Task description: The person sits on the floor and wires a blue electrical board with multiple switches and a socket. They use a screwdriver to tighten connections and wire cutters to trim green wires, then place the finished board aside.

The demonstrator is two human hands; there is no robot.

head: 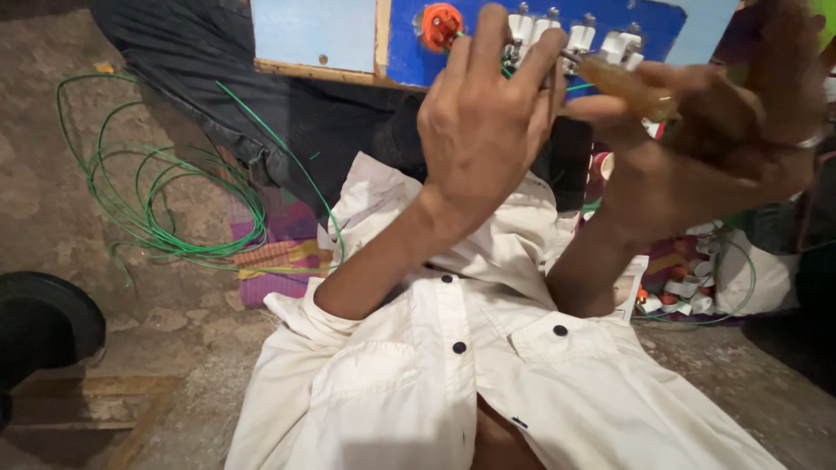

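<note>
A blue board (409, 43) at the top of the view carries an orange round fitting (441, 24) and a row of white switches (575, 36). My left hand (483, 122) is raised against the board, its fingertips on the white switches and a green wire there. My right hand (723, 130) grips a screwdriver with an amber handle (629, 87), the tip pointing left into the switches. Both hands are close together at the board. My white button shirt (470, 374) fills the lower middle.
A coil of green wire (157, 200) lies on the rough floor at left. A black round object (43, 322) sits at the lower left. Several white and orange fittings (688, 292) are piled beside a white bag at right. A patterned cloth (279, 252) lies under the dark fabric.
</note>
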